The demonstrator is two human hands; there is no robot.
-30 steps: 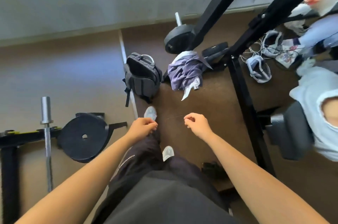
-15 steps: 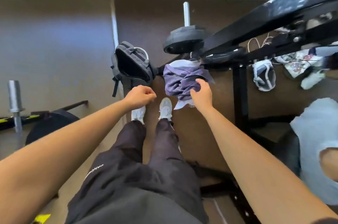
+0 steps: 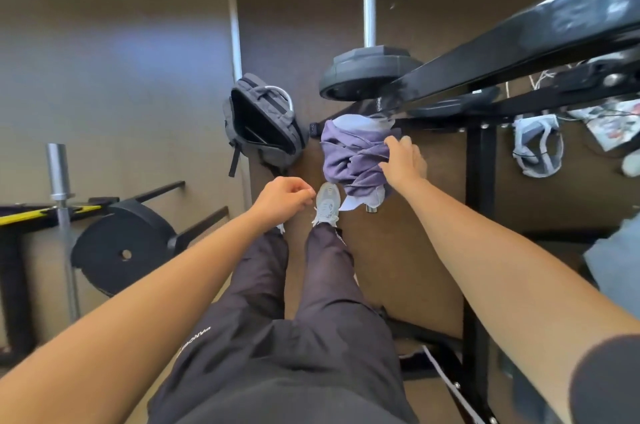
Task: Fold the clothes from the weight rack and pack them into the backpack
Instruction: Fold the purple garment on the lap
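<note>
While the right hand (image 3: 403,160) rests on the lilac-purple crumpled bundle of clothes (image 3: 349,160), that bundle hangs from a low part of the black steel weight rack (image 3: 519,46), just beside the grey fabric backpack (image 3: 284,150).

Right fingers: curled into the top folds, thumb against the side. They are grasping the cloth, as far as the wide-angle view lets me judge.

Left hand (image 3: 282,197): loosely curled, holding nothing, above the pale shoe (image 3: 327,205).

Backpack: on the floor, main compartment unzipped and gaping. Interior dark, no garment seen inside.

Progress, judged: early. Nothing folded, nothing packed.

Step in hand: taking the bundle off the rack.

Left to do: lift it free, separate the pieces, fold each, load the backpack.

White-grey cloth (image 3: 536,146) lies beyond the rack upright; whether it counts for the task is unclear.
</note>
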